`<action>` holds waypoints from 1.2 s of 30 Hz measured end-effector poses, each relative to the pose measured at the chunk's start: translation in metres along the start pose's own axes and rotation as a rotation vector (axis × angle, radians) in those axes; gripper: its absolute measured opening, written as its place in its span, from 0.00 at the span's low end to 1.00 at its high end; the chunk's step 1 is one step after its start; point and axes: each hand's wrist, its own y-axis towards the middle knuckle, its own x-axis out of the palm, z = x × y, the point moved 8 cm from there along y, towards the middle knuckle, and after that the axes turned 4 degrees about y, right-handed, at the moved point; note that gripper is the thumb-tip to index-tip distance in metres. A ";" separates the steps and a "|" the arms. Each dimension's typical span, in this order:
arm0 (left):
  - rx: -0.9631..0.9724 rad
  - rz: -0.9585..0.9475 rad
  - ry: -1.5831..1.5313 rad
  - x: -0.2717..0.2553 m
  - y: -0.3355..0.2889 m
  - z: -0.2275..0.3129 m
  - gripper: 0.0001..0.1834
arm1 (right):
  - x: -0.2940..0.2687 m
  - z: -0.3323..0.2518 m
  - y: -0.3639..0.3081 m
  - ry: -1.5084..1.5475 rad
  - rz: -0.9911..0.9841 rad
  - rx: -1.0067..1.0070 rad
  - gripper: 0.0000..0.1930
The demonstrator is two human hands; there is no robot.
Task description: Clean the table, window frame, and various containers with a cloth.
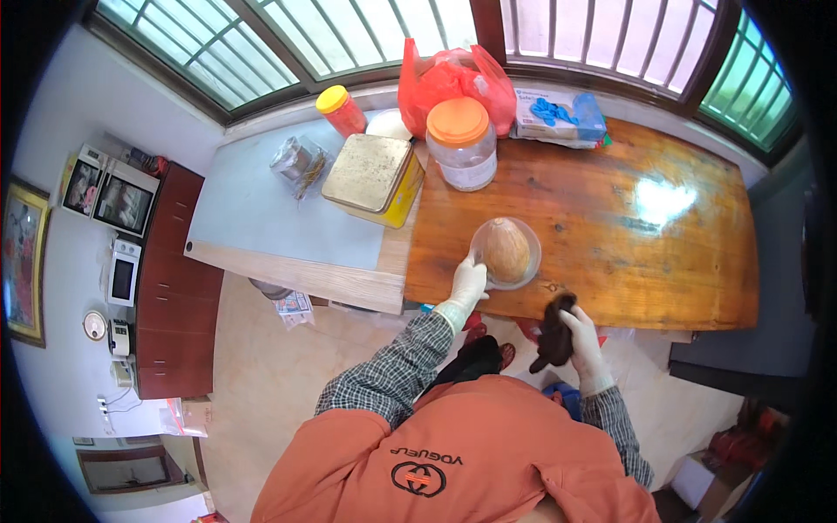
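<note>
A brown coconut (506, 249) rests in a clear round bowl (528, 267) near the front edge of the wooden table (628, 227). My left hand (468, 281), in a white glove, grips the bowl's near-left rim. My right hand (582, 334), also gloved, holds a dark brown cloth-like piece (553, 336) just past the table's front edge, below and to the right of the bowl.
Behind the bowl stand a clear jar with an orange lid (461, 144), a yellow metal tin (375, 179), a red jar with a yellow lid (340, 111), a red plastic bag (453, 78) and a box of blue gloves (558, 118). A grey-topped counter (261, 218) adjoins on the left.
</note>
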 end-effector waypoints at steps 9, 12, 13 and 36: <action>0.055 -0.125 -0.216 -0.040 -0.016 -0.019 0.30 | -0.097 0.016 -0.029 0.223 0.152 -0.061 0.13; 0.130 -0.140 -0.085 -0.080 -0.019 0.001 0.30 | -0.081 0.006 -0.035 0.255 0.157 -0.060 0.11; 0.187 -0.079 -0.083 -0.102 -0.019 0.008 0.29 | -0.062 -0.005 -0.041 0.223 0.119 -0.038 0.11; 0.036 0.041 -0.430 -0.298 0.306 0.217 0.23 | -0.108 0.039 -0.109 0.372 0.537 -0.118 0.17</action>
